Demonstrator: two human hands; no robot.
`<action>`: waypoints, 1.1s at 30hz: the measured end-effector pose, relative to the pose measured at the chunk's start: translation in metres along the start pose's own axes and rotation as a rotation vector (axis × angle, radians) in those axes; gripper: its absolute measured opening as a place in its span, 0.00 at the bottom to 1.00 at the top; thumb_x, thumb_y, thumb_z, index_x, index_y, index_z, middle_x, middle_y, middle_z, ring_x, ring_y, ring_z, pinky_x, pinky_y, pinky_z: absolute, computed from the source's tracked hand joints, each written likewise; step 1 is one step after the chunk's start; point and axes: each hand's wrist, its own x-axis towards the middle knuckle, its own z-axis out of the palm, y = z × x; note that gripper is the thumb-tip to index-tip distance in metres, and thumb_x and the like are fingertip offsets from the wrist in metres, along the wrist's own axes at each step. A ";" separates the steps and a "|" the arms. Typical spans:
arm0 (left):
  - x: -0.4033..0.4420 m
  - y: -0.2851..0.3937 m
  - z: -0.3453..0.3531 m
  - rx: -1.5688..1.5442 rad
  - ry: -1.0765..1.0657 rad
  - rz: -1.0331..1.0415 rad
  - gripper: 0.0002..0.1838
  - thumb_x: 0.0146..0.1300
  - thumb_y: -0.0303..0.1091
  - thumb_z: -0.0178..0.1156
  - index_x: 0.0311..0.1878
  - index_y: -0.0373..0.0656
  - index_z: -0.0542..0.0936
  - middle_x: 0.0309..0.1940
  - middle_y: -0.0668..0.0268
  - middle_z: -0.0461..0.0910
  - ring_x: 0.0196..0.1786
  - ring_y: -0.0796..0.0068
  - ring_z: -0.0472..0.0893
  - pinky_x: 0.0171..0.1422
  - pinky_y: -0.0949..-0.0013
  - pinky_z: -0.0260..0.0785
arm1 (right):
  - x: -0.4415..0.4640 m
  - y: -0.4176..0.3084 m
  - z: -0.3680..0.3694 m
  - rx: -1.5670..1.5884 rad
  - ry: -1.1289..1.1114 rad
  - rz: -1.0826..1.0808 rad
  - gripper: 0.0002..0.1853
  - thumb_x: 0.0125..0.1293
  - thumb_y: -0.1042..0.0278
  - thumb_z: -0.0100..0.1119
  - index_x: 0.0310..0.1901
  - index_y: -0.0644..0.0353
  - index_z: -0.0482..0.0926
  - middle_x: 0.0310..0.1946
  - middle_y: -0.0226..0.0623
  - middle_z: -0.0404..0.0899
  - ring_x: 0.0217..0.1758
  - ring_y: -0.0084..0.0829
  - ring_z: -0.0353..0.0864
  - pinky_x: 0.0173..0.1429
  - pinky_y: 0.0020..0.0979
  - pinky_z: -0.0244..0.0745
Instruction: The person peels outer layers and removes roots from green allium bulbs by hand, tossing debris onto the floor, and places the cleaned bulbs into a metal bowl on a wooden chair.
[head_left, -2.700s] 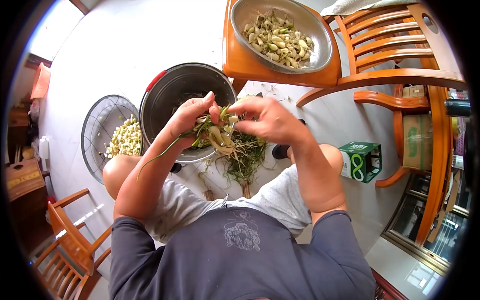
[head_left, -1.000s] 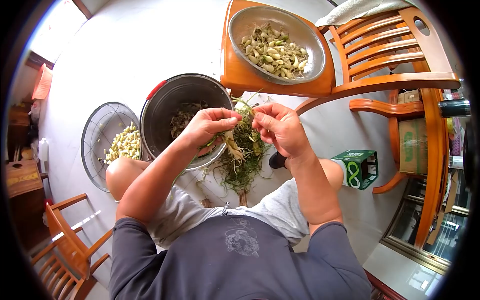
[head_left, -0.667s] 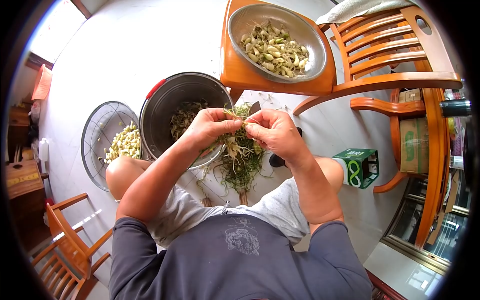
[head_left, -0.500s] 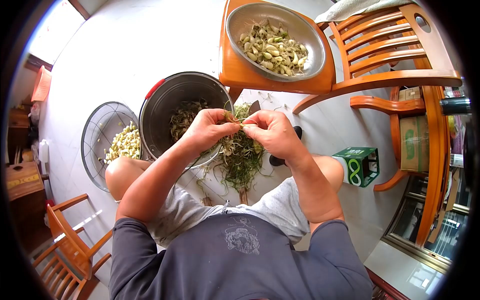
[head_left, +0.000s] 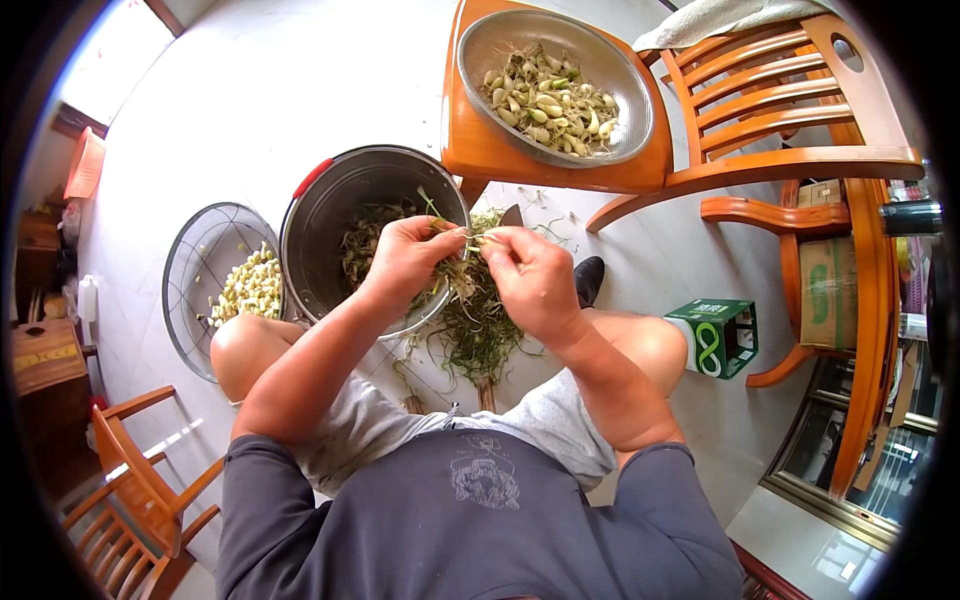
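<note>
Left hand (head_left: 402,262) and right hand (head_left: 532,284) pinch a slender plant (head_left: 476,241) between them. Its exposed span runs roughly nine to three o'clock.

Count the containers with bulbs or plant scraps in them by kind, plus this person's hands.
Metal strainer: 1
Wire basket: 1
Dark bucket: 1
Left hand and right hand: 2
Total: 5
</note>
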 end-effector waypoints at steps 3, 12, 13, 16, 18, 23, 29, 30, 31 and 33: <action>-0.004 0.008 0.001 -0.013 -0.057 -0.079 0.09 0.65 0.32 0.62 0.42 0.36 0.81 0.28 0.67 0.81 0.24 0.84 0.76 0.21 0.80 0.66 | 0.011 0.004 -0.013 0.397 -0.145 0.346 0.05 0.67 0.74 0.58 0.40 0.65 0.80 0.26 0.26 0.78 0.25 0.12 0.70 0.27 0.16 0.65; -0.010 0.015 0.007 0.066 -0.216 -0.018 0.10 0.62 0.32 0.65 0.42 0.35 0.82 0.29 0.69 0.81 0.27 0.86 0.77 0.26 0.81 0.68 | 0.014 0.009 -0.017 0.476 -0.229 0.429 0.05 0.66 0.73 0.57 0.39 0.66 0.78 0.26 0.26 0.78 0.24 0.13 0.70 0.27 0.17 0.66; -0.010 0.014 0.007 0.111 -0.227 0.000 0.10 0.61 0.31 0.65 0.42 0.35 0.82 0.29 0.69 0.81 0.28 0.86 0.77 0.28 0.80 0.69 | 0.014 0.011 -0.016 0.458 -0.223 0.408 0.05 0.66 0.73 0.58 0.39 0.66 0.78 0.27 0.26 0.78 0.24 0.13 0.70 0.28 0.18 0.66; -0.009 0.010 0.007 0.246 -0.259 0.051 0.09 0.61 0.30 0.66 0.41 0.35 0.83 0.30 0.69 0.82 0.31 0.86 0.77 0.36 0.78 0.72 | 0.013 0.015 -0.014 0.336 -0.229 0.295 0.06 0.64 0.73 0.59 0.39 0.66 0.78 0.27 0.27 0.79 0.26 0.14 0.72 0.31 0.20 0.69; -0.012 0.011 0.008 0.315 -0.251 0.057 0.08 0.61 0.28 0.64 0.41 0.34 0.83 0.30 0.70 0.82 0.32 0.87 0.76 0.38 0.78 0.71 | 0.012 0.009 -0.016 0.247 -0.268 0.299 0.07 0.64 0.72 0.59 0.39 0.66 0.78 0.26 0.30 0.80 0.27 0.16 0.73 0.33 0.22 0.71; -0.011 0.005 0.010 0.436 -0.231 0.039 0.07 0.59 0.26 0.61 0.39 0.34 0.83 0.28 0.71 0.81 0.31 0.87 0.76 0.36 0.78 0.69 | 0.007 0.008 -0.011 0.120 -0.194 0.188 0.07 0.64 0.71 0.57 0.39 0.65 0.78 0.25 0.37 0.80 0.27 0.21 0.75 0.35 0.27 0.73; -0.021 0.012 0.013 0.235 -0.296 -0.033 0.07 0.59 0.27 0.64 0.38 0.33 0.82 0.29 0.69 0.81 0.33 0.85 0.77 0.39 0.78 0.70 | 0.027 0.026 -0.013 0.141 0.108 0.171 0.06 0.66 0.73 0.55 0.39 0.66 0.78 0.23 0.32 0.78 0.24 0.18 0.72 0.29 0.25 0.69; -0.025 0.015 0.014 0.232 -0.307 -0.051 0.07 0.59 0.27 0.64 0.38 0.33 0.82 0.29 0.69 0.82 0.33 0.85 0.77 0.39 0.78 0.70 | 0.033 0.024 -0.018 0.303 0.108 0.228 0.05 0.67 0.74 0.55 0.39 0.66 0.78 0.25 0.26 0.77 0.23 0.14 0.70 0.27 0.20 0.66; -0.024 0.013 0.014 0.245 -0.291 -0.027 0.07 0.59 0.27 0.65 0.38 0.33 0.83 0.28 0.68 0.81 0.32 0.84 0.78 0.39 0.77 0.70 | 0.035 0.020 -0.023 0.372 0.109 0.265 0.05 0.67 0.74 0.55 0.40 0.66 0.78 0.25 0.25 0.77 0.23 0.12 0.69 0.26 0.19 0.65; -0.017 0.008 0.010 0.288 -0.239 -0.106 0.07 0.59 0.28 0.65 0.37 0.33 0.83 0.28 0.68 0.81 0.31 0.83 0.78 0.39 0.77 0.70 | 0.043 0.012 -0.035 0.446 0.111 0.274 0.06 0.67 0.75 0.55 0.42 0.66 0.78 0.26 0.25 0.77 0.23 0.11 0.68 0.25 0.16 0.64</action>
